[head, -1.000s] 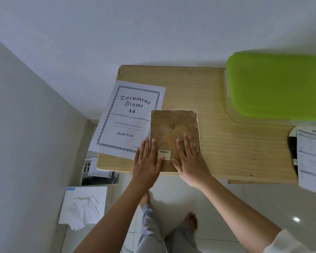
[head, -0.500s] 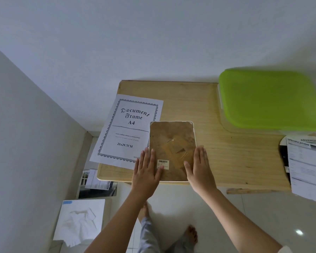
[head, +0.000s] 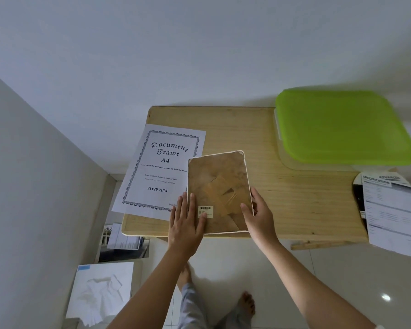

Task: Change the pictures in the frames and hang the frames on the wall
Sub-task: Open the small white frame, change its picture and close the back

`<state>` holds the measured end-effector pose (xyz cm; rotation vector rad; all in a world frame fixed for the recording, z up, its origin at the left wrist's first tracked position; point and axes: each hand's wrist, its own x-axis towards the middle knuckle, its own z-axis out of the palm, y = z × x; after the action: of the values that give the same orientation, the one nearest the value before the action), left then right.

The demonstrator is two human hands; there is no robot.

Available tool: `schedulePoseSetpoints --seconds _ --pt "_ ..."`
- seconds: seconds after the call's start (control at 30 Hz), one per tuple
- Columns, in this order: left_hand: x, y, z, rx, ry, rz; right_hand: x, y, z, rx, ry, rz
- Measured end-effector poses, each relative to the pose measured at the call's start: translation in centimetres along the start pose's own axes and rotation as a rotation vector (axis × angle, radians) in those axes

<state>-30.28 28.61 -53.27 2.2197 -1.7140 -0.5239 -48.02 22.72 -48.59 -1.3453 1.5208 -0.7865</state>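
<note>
The picture frame (head: 217, 191) lies face down at the near edge of the wooden table (head: 294, 198), brown backing board up, its barcode sticker (head: 205, 211) near the bottom. The left hand (head: 185, 224) lies flat with fingers spread along the frame's left side, thumb by the sticker. The right hand (head: 259, 214) grips the frame's right edge, thumb on the backing. Left of the frame, partly under it, sits the "Document Frame A4" sheet (head: 159, 169); a green lid (head: 342, 127) lies well to the right of the frame.
</note>
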Motion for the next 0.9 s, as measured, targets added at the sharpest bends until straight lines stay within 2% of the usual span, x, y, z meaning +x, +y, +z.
schedulePoseSetpoints --seconds 0.1,0.2,0.4,0.53,0.63,0.77,0.9 --pt "0.2 0.5 -0.5 -0.001 -0.058 -0.028 0.1 -2.4 -0.7 0.138 0.023 0.007" --pt "0.9 2.3 -2.0 -0.121 -0.090 -0.077 -0.2 -4.9 -1.2 0.250 0.015 -0.094" --pt "4.2 11.6 -9.6 -0.691 -0.029 0.007 -0.8 -7.9 -3.1 0.403 -0.005 -0.223" --pt "5.4 17.4 -13.4 -0.974 -0.021 0.101 -1.1 -8.7 -5.8 0.173 0.034 -0.500" --pt "5.6 20.3 -14.3 -1.089 0.075 0.162 -1.2 -9.3 -8.3 -0.018 0.090 -0.704" --pt "5.3 22.5 -14.1 -1.086 0.161 0.209 -1.3 -9.8 -11.1 -0.137 0.135 -0.811" --pt "4.7 24.0 -13.7 -1.047 0.202 0.171 -1.8 -9.3 -12.6 -0.180 0.046 -0.817"
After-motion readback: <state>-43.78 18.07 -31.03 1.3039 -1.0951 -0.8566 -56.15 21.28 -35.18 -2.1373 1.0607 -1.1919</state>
